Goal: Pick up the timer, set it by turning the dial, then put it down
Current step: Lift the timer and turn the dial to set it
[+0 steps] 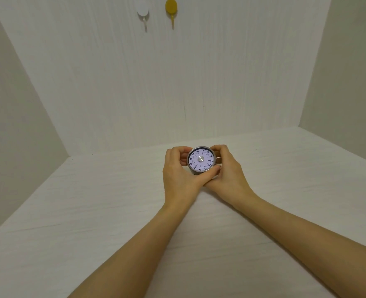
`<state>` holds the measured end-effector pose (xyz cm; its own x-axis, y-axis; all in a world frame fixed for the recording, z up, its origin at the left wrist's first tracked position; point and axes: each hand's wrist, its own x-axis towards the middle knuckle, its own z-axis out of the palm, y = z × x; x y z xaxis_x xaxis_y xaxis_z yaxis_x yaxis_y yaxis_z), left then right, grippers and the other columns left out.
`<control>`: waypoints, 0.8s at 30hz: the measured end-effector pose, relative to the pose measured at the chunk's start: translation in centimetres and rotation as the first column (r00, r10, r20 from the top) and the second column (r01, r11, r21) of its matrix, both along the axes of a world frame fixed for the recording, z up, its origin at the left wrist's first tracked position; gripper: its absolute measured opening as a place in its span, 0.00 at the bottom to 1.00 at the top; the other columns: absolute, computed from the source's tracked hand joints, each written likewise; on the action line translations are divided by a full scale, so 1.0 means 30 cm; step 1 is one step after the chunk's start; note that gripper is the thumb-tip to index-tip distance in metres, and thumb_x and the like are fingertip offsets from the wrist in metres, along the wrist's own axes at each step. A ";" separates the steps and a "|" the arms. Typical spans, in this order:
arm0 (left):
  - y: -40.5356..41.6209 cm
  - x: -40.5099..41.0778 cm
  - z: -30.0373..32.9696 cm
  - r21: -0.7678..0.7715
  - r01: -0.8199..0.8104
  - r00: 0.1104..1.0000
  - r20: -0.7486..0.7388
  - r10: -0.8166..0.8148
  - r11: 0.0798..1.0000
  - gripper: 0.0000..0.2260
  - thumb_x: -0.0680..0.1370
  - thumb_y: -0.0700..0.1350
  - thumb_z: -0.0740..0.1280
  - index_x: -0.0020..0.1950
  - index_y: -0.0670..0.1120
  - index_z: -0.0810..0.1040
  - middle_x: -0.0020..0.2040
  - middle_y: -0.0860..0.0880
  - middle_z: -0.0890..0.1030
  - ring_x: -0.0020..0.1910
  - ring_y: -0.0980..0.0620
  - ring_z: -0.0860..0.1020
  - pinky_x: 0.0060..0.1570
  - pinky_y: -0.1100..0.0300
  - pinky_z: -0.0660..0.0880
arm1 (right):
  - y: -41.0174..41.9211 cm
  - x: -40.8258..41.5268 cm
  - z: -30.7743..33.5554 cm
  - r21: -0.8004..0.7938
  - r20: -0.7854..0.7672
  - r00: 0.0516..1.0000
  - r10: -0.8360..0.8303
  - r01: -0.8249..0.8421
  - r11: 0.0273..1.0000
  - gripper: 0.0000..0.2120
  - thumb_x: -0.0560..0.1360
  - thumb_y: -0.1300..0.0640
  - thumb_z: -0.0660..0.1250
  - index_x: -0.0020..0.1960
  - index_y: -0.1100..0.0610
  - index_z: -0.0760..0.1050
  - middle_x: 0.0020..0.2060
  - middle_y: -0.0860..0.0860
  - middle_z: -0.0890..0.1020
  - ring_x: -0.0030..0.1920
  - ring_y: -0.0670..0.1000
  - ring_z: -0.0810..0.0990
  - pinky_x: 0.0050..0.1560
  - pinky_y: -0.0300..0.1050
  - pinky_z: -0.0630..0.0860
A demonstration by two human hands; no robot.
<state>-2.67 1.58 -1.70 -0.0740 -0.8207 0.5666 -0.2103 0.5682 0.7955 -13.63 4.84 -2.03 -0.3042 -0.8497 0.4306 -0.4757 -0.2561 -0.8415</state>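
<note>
A round metal timer (201,160) with a white dial face, black numbers and a silver centre knob is held up between both hands, face tilted toward me, above the white table (91,211). My left hand (177,173) cups its left side and underside, fingers curled over the top left rim. On the right rim, my right hand (227,168) grips with thumb at the lower right and fingers at the upper right. The timer's body and back are hidden by my hands.
A white wall stands behind the table, with side walls left and right. High on the back wall hang a white hook (143,12) and a yellow hook (171,8).
</note>
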 end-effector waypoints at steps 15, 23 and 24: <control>-0.013 0.026 0.014 -0.006 0.085 0.996 0.013 -0.085 0.996 0.24 0.61 0.47 0.80 0.54 0.50 0.79 0.51 0.52 0.81 0.50 0.63 0.78 0.48 0.77 0.70 | 0.006 -0.022 0.000 -0.049 0.032 0.998 0.054 -0.053 0.997 0.25 0.59 0.54 0.74 0.55 0.54 0.75 0.50 0.48 0.82 0.45 0.44 0.77 0.37 0.31 0.71; -0.025 0.038 0.009 -0.021 0.132 0.990 0.053 -0.131 0.991 0.25 0.62 0.45 0.80 0.58 0.49 0.79 0.53 0.52 0.81 0.52 0.62 0.78 0.50 0.74 0.72 | 0.009 -0.039 0.007 0.015 0.055 0.984 0.172 -0.173 0.985 0.29 0.59 0.54 0.73 0.60 0.50 0.75 0.53 0.48 0.83 0.50 0.48 0.79 0.37 0.31 0.71; -0.026 0.039 0.009 -0.024 0.136 0.989 0.060 -0.134 0.990 0.26 0.62 0.45 0.80 0.58 0.48 0.79 0.53 0.52 0.82 0.52 0.61 0.79 0.51 0.74 0.73 | 0.010 -0.039 0.010 0.019 0.063 0.980 0.186 -0.188 0.982 0.28 0.60 0.55 0.73 0.60 0.50 0.75 0.53 0.49 0.83 0.50 0.47 0.79 0.37 0.31 0.71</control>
